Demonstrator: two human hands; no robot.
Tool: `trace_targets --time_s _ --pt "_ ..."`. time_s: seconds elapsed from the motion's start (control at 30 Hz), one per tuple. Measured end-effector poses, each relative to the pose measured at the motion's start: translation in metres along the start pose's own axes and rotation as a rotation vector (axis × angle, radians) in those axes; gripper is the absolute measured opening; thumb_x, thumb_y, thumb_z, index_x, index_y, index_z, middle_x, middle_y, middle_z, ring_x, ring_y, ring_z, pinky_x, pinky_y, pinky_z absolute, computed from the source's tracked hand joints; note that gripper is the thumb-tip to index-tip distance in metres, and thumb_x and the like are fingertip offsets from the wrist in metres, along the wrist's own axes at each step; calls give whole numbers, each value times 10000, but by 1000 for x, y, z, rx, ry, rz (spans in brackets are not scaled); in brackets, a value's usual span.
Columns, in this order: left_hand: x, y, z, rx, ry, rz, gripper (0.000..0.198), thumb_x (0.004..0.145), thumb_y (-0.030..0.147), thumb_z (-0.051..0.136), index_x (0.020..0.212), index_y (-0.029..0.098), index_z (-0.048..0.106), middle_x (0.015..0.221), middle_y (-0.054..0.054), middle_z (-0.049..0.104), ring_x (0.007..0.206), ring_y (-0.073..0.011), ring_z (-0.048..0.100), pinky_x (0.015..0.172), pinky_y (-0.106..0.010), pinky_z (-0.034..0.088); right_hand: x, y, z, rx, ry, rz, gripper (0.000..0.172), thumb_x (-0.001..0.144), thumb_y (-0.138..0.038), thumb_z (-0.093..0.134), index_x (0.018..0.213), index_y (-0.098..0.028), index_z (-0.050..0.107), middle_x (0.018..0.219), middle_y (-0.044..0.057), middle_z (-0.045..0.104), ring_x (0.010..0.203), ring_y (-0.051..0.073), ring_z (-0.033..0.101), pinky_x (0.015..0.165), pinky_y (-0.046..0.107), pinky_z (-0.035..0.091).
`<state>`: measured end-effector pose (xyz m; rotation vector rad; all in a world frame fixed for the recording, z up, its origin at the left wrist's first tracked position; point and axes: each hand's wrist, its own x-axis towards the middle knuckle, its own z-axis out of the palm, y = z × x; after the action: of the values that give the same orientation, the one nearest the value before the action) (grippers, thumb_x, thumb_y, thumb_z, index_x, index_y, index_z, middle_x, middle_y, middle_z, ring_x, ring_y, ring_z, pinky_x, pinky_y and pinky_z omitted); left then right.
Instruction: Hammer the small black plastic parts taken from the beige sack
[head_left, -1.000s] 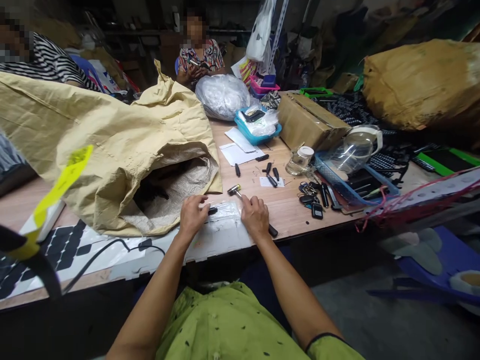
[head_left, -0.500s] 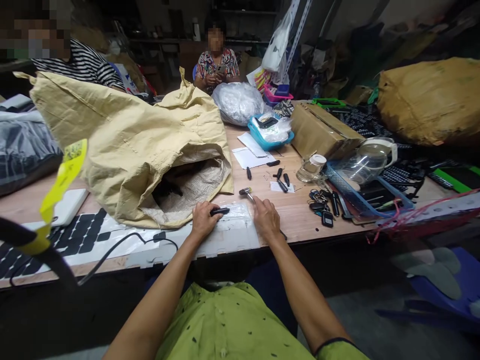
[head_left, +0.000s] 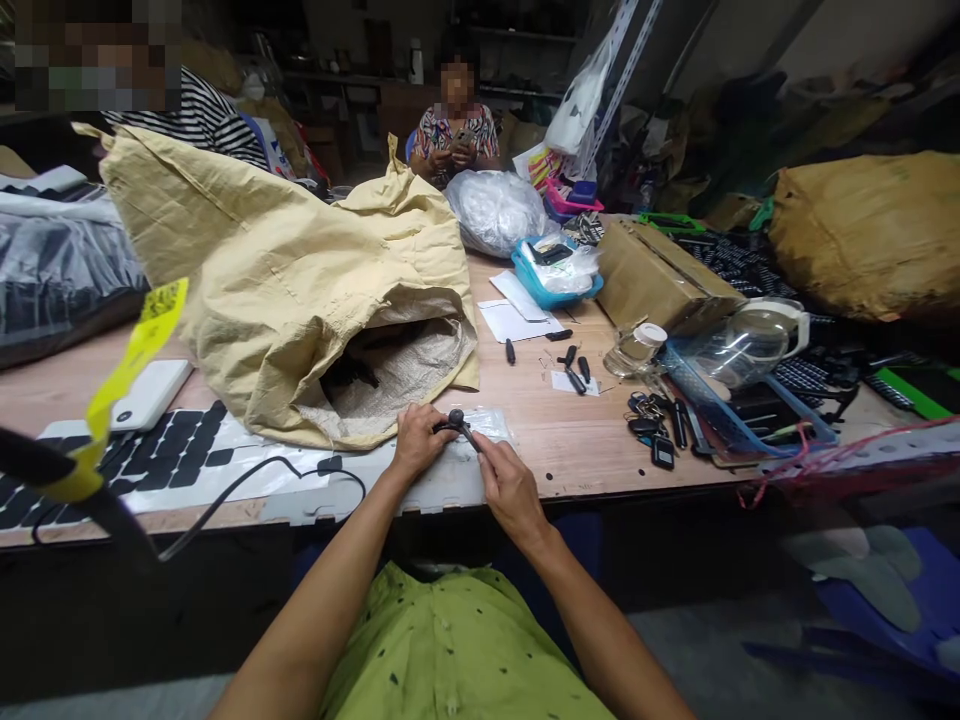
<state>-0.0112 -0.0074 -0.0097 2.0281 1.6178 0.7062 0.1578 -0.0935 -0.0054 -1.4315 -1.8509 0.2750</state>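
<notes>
My left hand (head_left: 421,438) is closed on a small black part (head_left: 441,427), mostly hidden by the fingers, at the table's front edge. My right hand (head_left: 511,487) grips the handle of a small hammer (head_left: 470,436), its fingers wrapped round the end. The dark round head of the hammer lies right over the black part; whether the two touch I cannot tell. Beneath both hands is a clear plastic sheet (head_left: 491,428). Beyond them several black pieces (head_left: 575,382) lie on the table, one on a small white paper.
A large beige sack (head_left: 300,260) lies open toward me on the left. To the right are keys (head_left: 651,425), a blue basket (head_left: 757,410), a glass jug (head_left: 765,335) and a cardboard box (head_left: 660,270). Two people sit across the table. A yellow-tagged cable (head_left: 135,350) hangs at left.
My right hand has brought the hammer left, its head now over the black part in my left hand. The view has shifted slightly left.
</notes>
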Motion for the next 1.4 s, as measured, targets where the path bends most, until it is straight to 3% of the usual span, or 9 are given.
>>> trace_targets --time_s 0.37,0.67,0.83,1.0,1.1,1.17,1.3,1.33,1.4 --pt "0 -8 6 -114 38 137 74 821 233 703 797 253 771 759 -26 596 867 -220 518 832 -376 434 -1 6 0 -61 10 10 418 997 -207 384 1341 -257 616 998 69 682 896 171 664 791 257 553" --pt "0 -8 9 -103 43 136 47 803 208 707 793 233 747 793 -27 620 898 -222 540 854 -373 455 4 21 -3 -94 72 44 408 990 -219 392 1313 -268 635 1001 58 673 919 166 647 795 253 525" --pt "-2 2 5 -42 26 85 21 781 196 705 786 216 702 841 -36 632 933 -235 546 864 -381 451 25 52 -10 -399 105 124 356 954 -199 463 1220 -268 691 866 43 620 773 168 560 631 262 399" --pt "-2 6 -4 -18 20 100 23 827 234 650 823 211 649 893 -42 639 948 -235 546 873 -378 445 33 71 -7 -642 94 116 327 929 -159 499 1166 -248 706 814 66 554 788 203 454 655 304 304" --pt "-19 12 -7 -78 20 159 105 886 275 564 926 214 639 943 -59 661 957 -238 564 899 -390 443 33 68 -4 -680 91 125 334 930 -157 490 1182 -246 691 825 66 539 803 208 435 670 311 284" --pt "-45 17 -3 -149 -88 267 185 917 325 521 1007 215 639 955 -76 679 929 -237 590 885 -382 452 33 65 -4 -695 82 130 338 930 -157 488 1190 -246 685 833 65 540 811 210 433 675 314 279" --pt "-110 17 19 -275 -565 449 323 941 466 487 1077 229 659 922 -69 719 863 -220 648 866 -341 471 34 61 -5 -706 57 145 348 921 -160 503 1216 -239 670 856 70 548 835 216 437 682 318 277" --pt "-122 13 27 -289 -656 389 342 940 485 480 1082 234 663 931 -60 727 869 -218 660 866 -333 477 34 61 -5 -706 53 152 347 920 -163 505 1219 -236 667 858 71 546 839 217 437 684 319 277" --pt "-135 -1 44 -272 -748 108 368 934 496 466 1118 245 664 1006 -51 740 939 -232 677 876 -335 492 35 61 -4 -703 51 159 347 919 -162 506 1220 -233 663 861 73 544 844 219 436 687 321 281"
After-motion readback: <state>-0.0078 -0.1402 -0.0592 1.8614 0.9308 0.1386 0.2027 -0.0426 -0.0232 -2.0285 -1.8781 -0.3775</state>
